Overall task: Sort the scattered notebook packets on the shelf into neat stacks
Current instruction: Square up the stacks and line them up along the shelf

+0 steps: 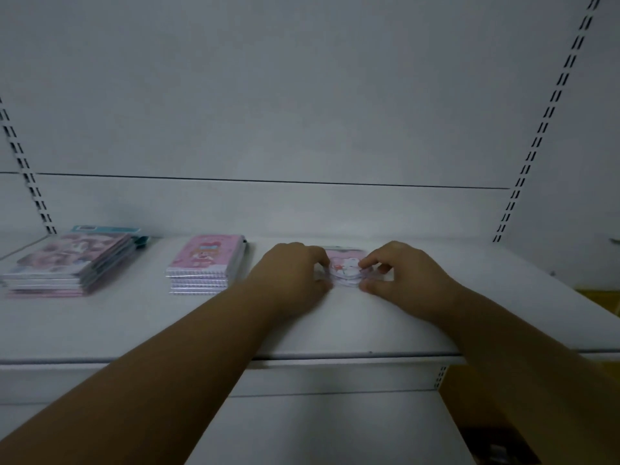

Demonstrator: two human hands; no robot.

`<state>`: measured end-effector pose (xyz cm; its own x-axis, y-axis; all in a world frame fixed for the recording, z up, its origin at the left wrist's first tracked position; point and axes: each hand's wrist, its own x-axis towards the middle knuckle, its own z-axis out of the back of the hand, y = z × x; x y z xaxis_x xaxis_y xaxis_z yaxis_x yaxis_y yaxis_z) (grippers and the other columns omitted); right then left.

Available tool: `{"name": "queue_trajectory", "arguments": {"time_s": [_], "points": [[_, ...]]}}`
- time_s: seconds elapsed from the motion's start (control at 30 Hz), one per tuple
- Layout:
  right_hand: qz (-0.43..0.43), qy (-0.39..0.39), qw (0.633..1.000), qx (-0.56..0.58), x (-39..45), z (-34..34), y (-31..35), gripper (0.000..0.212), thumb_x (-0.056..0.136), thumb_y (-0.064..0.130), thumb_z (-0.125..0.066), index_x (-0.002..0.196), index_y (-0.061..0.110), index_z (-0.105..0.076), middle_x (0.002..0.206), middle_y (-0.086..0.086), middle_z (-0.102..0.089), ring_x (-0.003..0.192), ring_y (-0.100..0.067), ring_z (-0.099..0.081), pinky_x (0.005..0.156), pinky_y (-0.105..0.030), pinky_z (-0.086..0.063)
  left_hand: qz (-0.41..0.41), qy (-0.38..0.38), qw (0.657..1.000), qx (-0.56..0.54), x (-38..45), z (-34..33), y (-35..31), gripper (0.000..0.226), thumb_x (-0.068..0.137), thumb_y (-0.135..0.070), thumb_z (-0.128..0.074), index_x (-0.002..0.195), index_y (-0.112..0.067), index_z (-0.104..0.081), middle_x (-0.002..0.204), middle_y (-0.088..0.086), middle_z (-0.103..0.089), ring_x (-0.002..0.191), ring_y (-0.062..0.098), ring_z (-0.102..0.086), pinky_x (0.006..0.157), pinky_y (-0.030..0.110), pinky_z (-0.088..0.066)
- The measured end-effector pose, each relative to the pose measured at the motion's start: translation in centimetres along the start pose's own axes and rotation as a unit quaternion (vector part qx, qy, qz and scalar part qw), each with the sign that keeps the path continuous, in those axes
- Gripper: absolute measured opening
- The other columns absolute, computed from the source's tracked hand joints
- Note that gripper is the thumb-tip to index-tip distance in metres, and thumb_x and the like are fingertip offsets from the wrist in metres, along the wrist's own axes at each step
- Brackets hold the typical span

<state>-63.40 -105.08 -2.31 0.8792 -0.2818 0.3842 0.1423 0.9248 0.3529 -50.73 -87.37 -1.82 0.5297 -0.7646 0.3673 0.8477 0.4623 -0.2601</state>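
Your left hand (291, 268) and your right hand (401, 270) meet on a small notebook packet (345, 265), one at each side of it. The fingers of both hands are curled and they pinch the packet's left and right edges; the thumbs lie at its near edge. The packet is flat and rectangular, with a pale pink cover, a white cartoon figure and a glossy wrap. It rests on the white shelf (335, 327), a little right of the middle and toward the far side. I cannot tell if other packets lie under it.

Just left of your left hand stands a neat stack of pink notebooks (206, 263). Their spiral bindings face you and look like thin white ridges. Farther left, near the shelf's end, there is a wider stack of larger packets (67, 261) in pink and grey, less even, with a teal-edged packet (107, 228) showing behind it.

The shelf surface is smooth and matt. Behind it rises a plain white back panel (302, 95), with slotted metal uprights (550, 112) at both sides.
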Motion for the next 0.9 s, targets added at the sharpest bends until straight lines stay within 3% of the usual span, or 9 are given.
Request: {"name": "queue_trajectory", "arguments": {"time_s": [0.2,0.7,0.9], "points": [[-0.002,-0.013,1.0,-0.008,-0.3,-0.1,0.0,0.03,0.075,0.039,-0.076,0.102,0.028,-0.071,0.099,0.004,-0.062,0.086,-0.009,-0.057,0.075,-0.021,-0.038,-0.016,-0.033,0.999,0.002,0.0,-0.6,-0.3,0.03,0.084,-0.04,-0.062,0.113,-0.03,-0.066,0.107,0.0,-0.068,0.098,0.021,-0.058,0.074,0.025,-0.037],[-0.024,-0.025,0.999,-0.01,-0.4,-0.2,0.6,0.026,0.079,0.045,-0.069,0.098,0.028,-0.07,0.093,0.007,-0.057,0.083,-0.007,-0.053,0.067,-0.017,-0.035,-0.007,-0.019,1.0,-0.023,0.0,-0.7,-0.3,0.031,0.083,-0.041,-0.064,0.11,-0.027,-0.066,0.104,-0.002,-0.069,0.09,0.019,-0.059,0.074,0.026,-0.04],[-0.016,-0.052,0.998,-0.04,-0.5,0.2,1.5,0.034,0.083,0.049,-0.062,0.106,0.024,-0.065,0.103,0.003,-0.061,0.088,-0.011,-0.054,0.076,-0.025,-0.041,0.01,0.006,1.0,-0.021,-0.1,0.0,-0.4,0.041,0.083,-0.045,-0.062,0.12,-0.028,-0.057,0.114,-0.005,-0.067,0.097,0.018,-0.059,0.078,0.027,-0.044]]}}
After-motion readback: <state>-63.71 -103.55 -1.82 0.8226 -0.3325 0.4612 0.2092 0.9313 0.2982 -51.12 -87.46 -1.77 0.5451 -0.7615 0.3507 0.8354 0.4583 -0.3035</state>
